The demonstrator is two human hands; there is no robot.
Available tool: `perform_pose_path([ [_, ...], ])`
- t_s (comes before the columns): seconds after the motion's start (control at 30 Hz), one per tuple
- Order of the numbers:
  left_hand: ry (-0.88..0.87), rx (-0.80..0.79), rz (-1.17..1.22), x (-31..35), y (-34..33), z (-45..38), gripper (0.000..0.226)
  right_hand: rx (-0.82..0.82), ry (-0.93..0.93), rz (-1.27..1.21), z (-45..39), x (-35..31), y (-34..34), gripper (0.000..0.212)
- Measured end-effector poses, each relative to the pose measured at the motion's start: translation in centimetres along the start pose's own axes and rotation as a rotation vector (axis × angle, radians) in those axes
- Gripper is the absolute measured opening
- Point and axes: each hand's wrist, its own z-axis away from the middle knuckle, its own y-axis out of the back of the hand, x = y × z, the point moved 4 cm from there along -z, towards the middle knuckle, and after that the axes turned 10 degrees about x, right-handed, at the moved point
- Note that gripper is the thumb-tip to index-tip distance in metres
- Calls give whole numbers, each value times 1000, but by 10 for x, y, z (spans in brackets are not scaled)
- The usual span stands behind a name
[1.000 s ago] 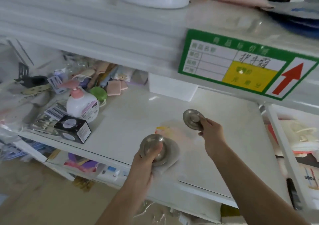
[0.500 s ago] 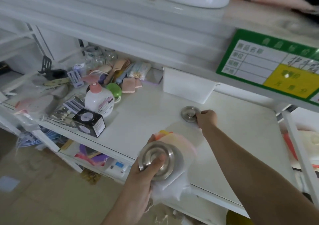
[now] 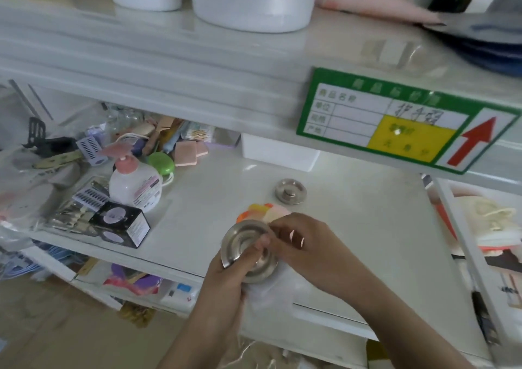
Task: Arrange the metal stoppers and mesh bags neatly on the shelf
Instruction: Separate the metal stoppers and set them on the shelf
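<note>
One round metal stopper (image 3: pixel 290 191) lies flat on the white shelf (image 3: pixel 367 227), apart from both hands. My left hand (image 3: pixel 228 281) grips metal stoppers (image 3: pixel 243 237) stacked together, along with a white mesh bag (image 3: pixel 271 292) hanging under them. My right hand (image 3: pixel 299 238) pinches the upper rim of those same stoppers. Orange, yellow and pink mesh bags (image 3: pixel 265 211) lie on the shelf just behind the hands, partly hidden.
A pink-capped lotion bottle (image 3: pixel 135 185), a black box (image 3: pixel 121 224), a green compact (image 3: pixel 161 162) and packs of small items crowd the shelf's left. A white box (image 3: pixel 279 153) stands at the back. A green price label (image 3: pixel 395 119) hangs from the upper shelf.
My right hand set its stopper down on the shelf, let go and came back to the stoppers in my left hand. The left hand stayed near the shelf's front edge.
</note>
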Motion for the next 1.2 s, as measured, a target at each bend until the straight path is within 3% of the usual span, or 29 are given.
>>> perform_pose_path([
  [0.1,-56,25,-65,-3,-7,-3,22,-1,-57,4,3,13,6,11],
  [0.3,-59,4,-59,-13,-12,-7,35,139,-130,-121,12,33,4,3],
  [0.53,-96,-71,-38,-16,10,-3,42,222,-369,-678,16,60,-21,13],
  [0.63,-125,66,-143,-16,35,-4,34,312,-504,-850,7,76,-20,17],
  [0.7,-150,179,-191,-12,55,-3,35,401,-587,-785,-3,97,-13,17],
  [0.77,-208,224,-247,-5,68,2,51,438,-635,-667,-13,117,-9,17],
  [0.93,-314,192,-402,10,76,11,45,416,-675,-484,-33,144,-21,13],
  [1.03,-344,165,-454,14,73,16,30,398,-678,-404,-40,152,-31,16],
  [1.2,-332,176,-455,12,70,20,39,394,-653,-271,-44,160,-43,13],
])
